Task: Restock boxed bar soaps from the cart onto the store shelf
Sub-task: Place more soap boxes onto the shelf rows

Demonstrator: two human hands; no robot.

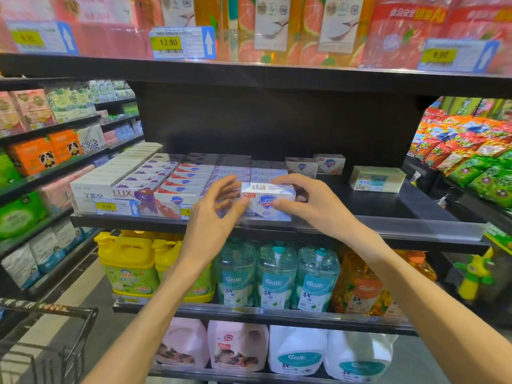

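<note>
Soap box held at the shelf's front edge

The shelf [388, 206] is stocked with soap rows left of the hands; between them, a white soap box [267, 200] is pinched by the left hand [219, 206] and right hand [302, 200].

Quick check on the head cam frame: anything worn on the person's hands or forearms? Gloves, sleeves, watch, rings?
Nothing worn that shows. The left hand and right hand are bare, with no gloves and no rings visible. Both forearms are uncovered from wrist to the bottom edge of the frame: no sleeves, watch, bracelet or band in view. Fingernails look short and unpainted. No markings can be made out.
</note>
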